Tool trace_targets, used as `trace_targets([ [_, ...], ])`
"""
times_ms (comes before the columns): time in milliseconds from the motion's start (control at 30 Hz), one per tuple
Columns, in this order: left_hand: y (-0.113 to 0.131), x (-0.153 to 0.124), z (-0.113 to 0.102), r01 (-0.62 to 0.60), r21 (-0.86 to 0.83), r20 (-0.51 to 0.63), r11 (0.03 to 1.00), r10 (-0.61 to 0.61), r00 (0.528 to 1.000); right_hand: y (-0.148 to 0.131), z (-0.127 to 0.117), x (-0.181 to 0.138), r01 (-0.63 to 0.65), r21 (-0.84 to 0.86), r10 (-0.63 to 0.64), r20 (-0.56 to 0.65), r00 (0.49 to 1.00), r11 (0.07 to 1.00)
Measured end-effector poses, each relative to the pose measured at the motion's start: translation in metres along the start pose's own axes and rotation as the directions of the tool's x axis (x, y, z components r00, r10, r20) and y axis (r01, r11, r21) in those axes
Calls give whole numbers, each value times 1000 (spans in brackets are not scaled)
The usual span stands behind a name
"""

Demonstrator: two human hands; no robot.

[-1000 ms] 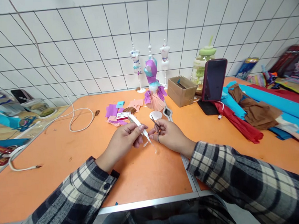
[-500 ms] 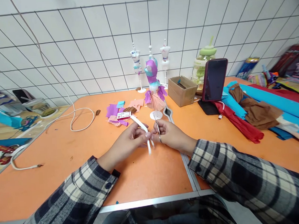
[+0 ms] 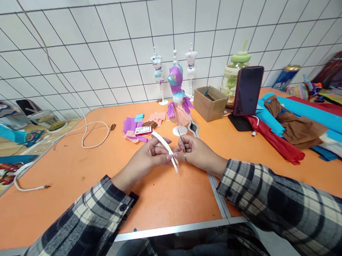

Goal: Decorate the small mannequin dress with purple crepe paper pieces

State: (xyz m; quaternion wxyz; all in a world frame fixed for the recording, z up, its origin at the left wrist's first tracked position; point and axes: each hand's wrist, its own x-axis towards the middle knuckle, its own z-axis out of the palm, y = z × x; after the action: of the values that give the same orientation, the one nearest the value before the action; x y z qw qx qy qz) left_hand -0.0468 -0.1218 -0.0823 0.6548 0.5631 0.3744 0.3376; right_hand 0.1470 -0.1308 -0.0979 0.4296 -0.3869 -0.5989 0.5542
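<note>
Between the thumb and fingers of my left hand is a narrow white strip, like tape or ribbon, curving up toward the back and hanging below the fingertips. My right hand is closed around small metal scissors, with a handle loop showing under the fingers. Its thumb and fingertip also pinch at the strip, right beside my left fingertips. Just behind the hands stands a small dress form wrapped in purple and blue, with a peach skirt, on a round white base.
Paper scraps in purple and peach and a small white-and-red box lie left of the dress form. At right are a cardboard box, a phone on a stand, a green-lidded bottle and crumpled coloured sheets.
The white strip has swung a little to the right at its lower end and now bends in a smoother curve. Both hands stay close together, fingertips meeting at the strip.
</note>
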Motion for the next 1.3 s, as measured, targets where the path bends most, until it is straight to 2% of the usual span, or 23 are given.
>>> trace_targets([
  [133, 5, -3, 2, 14, -19, 17, 1000, -14, 1000, -1, 0, -2, 44, -214, -63, -83, 995, 976],
  [233, 7, -4, 2, 22, -28, -44, 999, -23, 999, -4, 2, -6, 76, -328, -141, -181, 973, 942],
  [333, 8, -4, 1, 3, -28, -118, 1000, -6, 993, -9, 1, -9, 93, -391, -204, -255, 945, 916],
  [433, 8, -3, -1, -42, 12, -148, 999, 44, 988, -14, -5, -10, 78, -374, -205, -313, 927, 924],
  [467, 8, -3, -1, -58, 41, -157, 997, 64, 985, -16, -7, -10, 69, -339, -172, -285, 943, 938],
  [500, 8, -2, -1, -75, 75, -167, 994, 86, 982, -18, -8, -11, 49, -294, -114, -208, 971, 955],
  [533, 7, -2, -1, -90, 111, -175, 990, 109, 979, -19, -9, -13, 11, -247, -30, -69, 997, 969],
  [567, 6, -1, -1, -105, 146, -180, 984, 130, 975, -21, -9, -15, -47, -211, 71, 109, 992, 976],
  [633, 5, -1, 0, -128, 208, -182, 970, 166, 969, -21, -5, -19, -170, -223, 248, 396, 884, 960],
  [667, 5, -1, 0, -136, 234, -179, 963, 181, 967, -21, -2, -21, -203, -259, 302, 438, 847, 944],
  [700, 5, -1, 0, -144, 256, -174, 956, 192, 966, -21, 0, -22, -221, -298, 340, 442, 830, 928],
  [933, 5, -3, 4, -168, 325, -129, 931, 219, 967, -22, 6, -20, -291, -400, 438, 349, 828, 869],
  [1300, 3, -6, 10, -216, 337, -61, 916, 251, 966, -16, 9, -19, -258, -410, 391, 283, 876, 875],
])
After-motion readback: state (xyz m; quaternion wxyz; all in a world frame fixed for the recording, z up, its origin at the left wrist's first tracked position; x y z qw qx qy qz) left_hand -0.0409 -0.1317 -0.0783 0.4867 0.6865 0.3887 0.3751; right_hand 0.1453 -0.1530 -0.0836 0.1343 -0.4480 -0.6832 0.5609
